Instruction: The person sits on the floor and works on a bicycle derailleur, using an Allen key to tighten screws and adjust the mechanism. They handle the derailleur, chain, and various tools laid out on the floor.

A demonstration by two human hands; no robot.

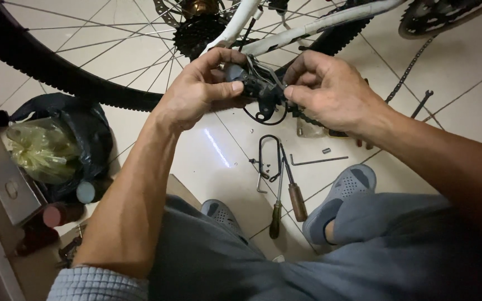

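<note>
The left hand (199, 89) is gripping a black derailleur (260, 92) just below the bicycle's rear sprockets (199, 33), thumb pressing on top. The right hand (330, 92) is pinching the same part from the other side. Two wooden-handled screwdrivers (288, 192) are lying on the tiled floor (464, 72) near the person's grey shoes (344, 195).

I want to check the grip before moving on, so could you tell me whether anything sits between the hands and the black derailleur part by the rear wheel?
Nothing visible does. The left hand and the right hand both grip the black derailleur part directly, fingers on it. The tools lie apart on the floor below.
</note>
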